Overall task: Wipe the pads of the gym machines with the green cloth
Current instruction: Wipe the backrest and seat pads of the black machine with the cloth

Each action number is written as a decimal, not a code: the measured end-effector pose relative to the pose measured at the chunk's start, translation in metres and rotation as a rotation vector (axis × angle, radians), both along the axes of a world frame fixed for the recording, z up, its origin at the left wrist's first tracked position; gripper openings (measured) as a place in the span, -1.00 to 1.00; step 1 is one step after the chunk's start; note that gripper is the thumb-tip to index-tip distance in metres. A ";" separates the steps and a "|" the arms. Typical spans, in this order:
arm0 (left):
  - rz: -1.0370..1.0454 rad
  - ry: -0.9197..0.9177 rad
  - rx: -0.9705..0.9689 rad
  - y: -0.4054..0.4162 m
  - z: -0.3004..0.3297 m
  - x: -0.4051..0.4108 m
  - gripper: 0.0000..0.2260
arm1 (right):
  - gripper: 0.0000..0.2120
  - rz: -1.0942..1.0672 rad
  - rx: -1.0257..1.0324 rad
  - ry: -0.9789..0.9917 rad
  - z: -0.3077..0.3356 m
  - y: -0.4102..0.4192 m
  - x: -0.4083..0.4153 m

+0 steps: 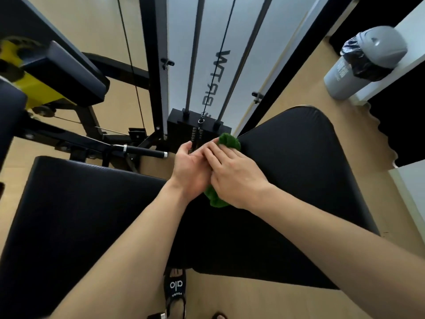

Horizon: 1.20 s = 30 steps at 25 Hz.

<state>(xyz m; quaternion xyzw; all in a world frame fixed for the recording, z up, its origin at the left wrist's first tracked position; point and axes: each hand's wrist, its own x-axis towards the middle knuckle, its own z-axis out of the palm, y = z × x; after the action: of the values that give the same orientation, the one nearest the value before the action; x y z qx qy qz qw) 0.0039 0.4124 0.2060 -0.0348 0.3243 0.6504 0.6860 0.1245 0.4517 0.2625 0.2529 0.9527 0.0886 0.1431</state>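
Both hands meet over the black pad (299,169) near its far-left edge. The right hand (232,176) presses the green cloth (228,140) flat with spread fingers — likely to wipe — while the left hand (192,168), loosely cupped, steadies it.

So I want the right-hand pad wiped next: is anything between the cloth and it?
Nothing visible. The green cloth already lies on that pad, under the right hand.
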 end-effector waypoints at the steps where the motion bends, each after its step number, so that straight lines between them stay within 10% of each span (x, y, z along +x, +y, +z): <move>1: 0.043 -0.040 -0.011 -0.003 -0.006 -0.003 -0.43 | -0.39 0.007 0.031 -0.055 -0.004 0.000 0.009; 8: -0.065 0.577 -0.202 -0.041 -0.037 -0.019 -0.43 | -0.34 0.062 0.234 -0.270 -0.029 -0.035 0.012; 14: -0.786 1.520 -0.685 -0.163 -0.125 -0.059 -0.42 | -0.53 0.129 0.268 -0.227 -0.024 0.011 -0.006; 20: -1.217 1.661 -0.895 -0.232 -0.194 -0.081 -0.16 | -0.49 -0.097 0.337 -0.271 -0.071 0.011 -0.045; 30: -1.329 1.713 -0.798 -0.262 -0.274 -0.079 0.18 | -0.49 0.171 0.089 -0.264 -0.179 -0.139 -0.018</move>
<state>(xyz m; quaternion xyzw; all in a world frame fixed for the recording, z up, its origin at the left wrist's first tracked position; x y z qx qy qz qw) -0.0750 0.1508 -0.0681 0.3811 0.8200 -0.1772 0.3885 0.1063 0.3128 0.0832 0.1630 0.9388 0.1751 0.2478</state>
